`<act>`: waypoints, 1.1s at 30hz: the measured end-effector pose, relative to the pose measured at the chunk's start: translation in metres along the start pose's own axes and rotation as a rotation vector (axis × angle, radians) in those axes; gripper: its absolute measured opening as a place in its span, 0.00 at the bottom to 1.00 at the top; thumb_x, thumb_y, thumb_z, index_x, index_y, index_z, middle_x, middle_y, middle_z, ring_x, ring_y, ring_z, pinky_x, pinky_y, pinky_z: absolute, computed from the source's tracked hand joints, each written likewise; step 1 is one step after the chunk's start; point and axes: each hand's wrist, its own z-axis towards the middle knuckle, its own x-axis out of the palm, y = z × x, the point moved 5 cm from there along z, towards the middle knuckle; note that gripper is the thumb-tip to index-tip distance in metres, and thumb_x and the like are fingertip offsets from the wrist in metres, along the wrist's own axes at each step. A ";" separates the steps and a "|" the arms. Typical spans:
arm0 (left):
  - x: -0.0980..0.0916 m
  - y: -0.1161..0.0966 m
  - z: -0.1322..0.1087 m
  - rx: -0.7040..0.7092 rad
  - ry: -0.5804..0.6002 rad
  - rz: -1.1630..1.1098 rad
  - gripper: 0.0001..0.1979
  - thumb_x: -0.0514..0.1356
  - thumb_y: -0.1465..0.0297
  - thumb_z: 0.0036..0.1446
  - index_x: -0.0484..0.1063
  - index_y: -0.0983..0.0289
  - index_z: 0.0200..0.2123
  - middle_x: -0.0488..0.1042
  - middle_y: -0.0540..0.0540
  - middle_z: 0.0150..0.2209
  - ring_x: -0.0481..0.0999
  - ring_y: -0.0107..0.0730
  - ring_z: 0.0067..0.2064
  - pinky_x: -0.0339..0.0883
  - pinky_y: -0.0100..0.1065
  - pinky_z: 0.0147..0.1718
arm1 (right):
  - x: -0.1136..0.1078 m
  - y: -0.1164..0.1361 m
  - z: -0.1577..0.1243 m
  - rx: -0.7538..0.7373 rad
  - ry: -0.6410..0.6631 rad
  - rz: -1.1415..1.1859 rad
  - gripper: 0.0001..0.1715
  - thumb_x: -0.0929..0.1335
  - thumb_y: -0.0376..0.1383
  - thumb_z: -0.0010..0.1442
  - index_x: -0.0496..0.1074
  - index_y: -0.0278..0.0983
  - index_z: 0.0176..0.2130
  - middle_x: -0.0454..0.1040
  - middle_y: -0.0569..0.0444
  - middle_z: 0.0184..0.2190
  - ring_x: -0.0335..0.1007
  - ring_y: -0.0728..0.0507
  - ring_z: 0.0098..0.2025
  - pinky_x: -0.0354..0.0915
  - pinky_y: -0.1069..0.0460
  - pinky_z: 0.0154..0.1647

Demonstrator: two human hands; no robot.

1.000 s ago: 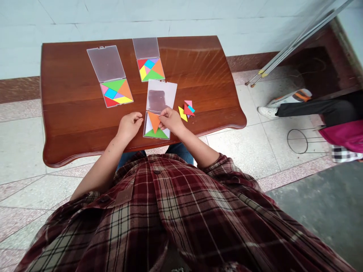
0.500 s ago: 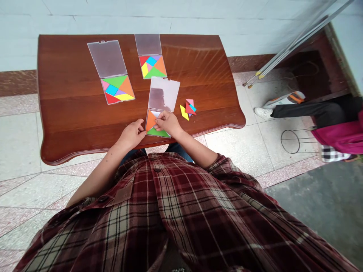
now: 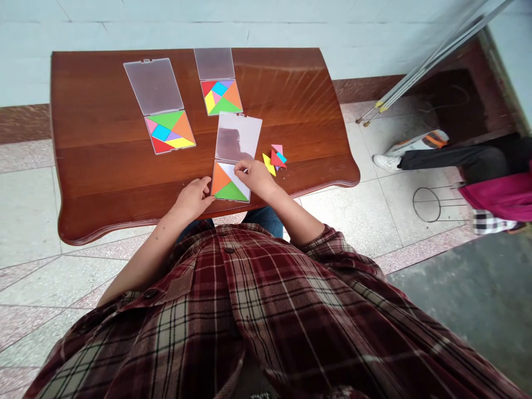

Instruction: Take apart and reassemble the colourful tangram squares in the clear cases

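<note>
The loosely spread fingers of my left hand (image 3: 193,198) touch the near-left corner of the clear plastic case (image 3: 230,170). Inside, the flat green triangle (image 3: 230,192) has its long edge along the near wall; the flat orange triangle (image 3: 219,178) stretches its own near-to-far along the left wall, apex pointing right. My right hand (image 3: 256,178), fingers curled around nothing visible, hovers over the case's right half.

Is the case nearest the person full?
No: the case shows only an orange triangle and a green triangle, its white bottom partly bare.
</note>
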 end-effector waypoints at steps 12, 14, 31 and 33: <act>-0.001 -0.013 -0.002 0.002 0.062 0.143 0.20 0.61 0.72 0.54 0.70 0.62 0.51 0.69 0.53 0.35 0.70 0.34 0.36 0.64 0.33 0.36 | 0.024 0.004 -0.013 -0.135 0.138 -0.149 0.15 0.65 0.28 0.60 0.76 0.37 0.45 0.75 0.48 0.43 0.70 0.43 0.43 0.63 0.50 0.48; 0.000 -0.013 -0.004 0.004 0.068 0.152 0.24 0.61 0.71 0.55 0.68 0.63 0.56 0.70 0.54 0.37 0.71 0.36 0.39 0.65 0.34 0.39 | 0.023 0.005 -0.014 -0.151 0.140 -0.136 0.15 0.65 0.28 0.60 0.76 0.36 0.45 0.75 0.48 0.44 0.71 0.42 0.44 0.63 0.50 0.49; 0.005 -0.028 -0.007 -0.036 0.124 0.413 0.22 0.53 0.66 0.65 0.65 0.62 0.61 0.70 0.61 0.48 0.74 0.44 0.48 0.67 0.37 0.44 | -0.009 -0.070 -0.053 -0.116 -0.326 0.161 0.10 0.63 0.36 0.58 0.73 0.38 0.37 0.77 0.47 0.38 0.72 0.40 0.41 0.68 0.45 0.48; 0.006 -0.029 -0.005 -0.042 0.116 0.419 0.21 0.53 0.66 0.65 0.66 0.62 0.60 0.70 0.61 0.47 0.74 0.44 0.48 0.67 0.37 0.43 | -0.004 -0.064 -0.056 -0.137 -0.296 0.125 0.11 0.63 0.35 0.58 0.73 0.38 0.39 0.77 0.47 0.39 0.72 0.40 0.42 0.68 0.45 0.47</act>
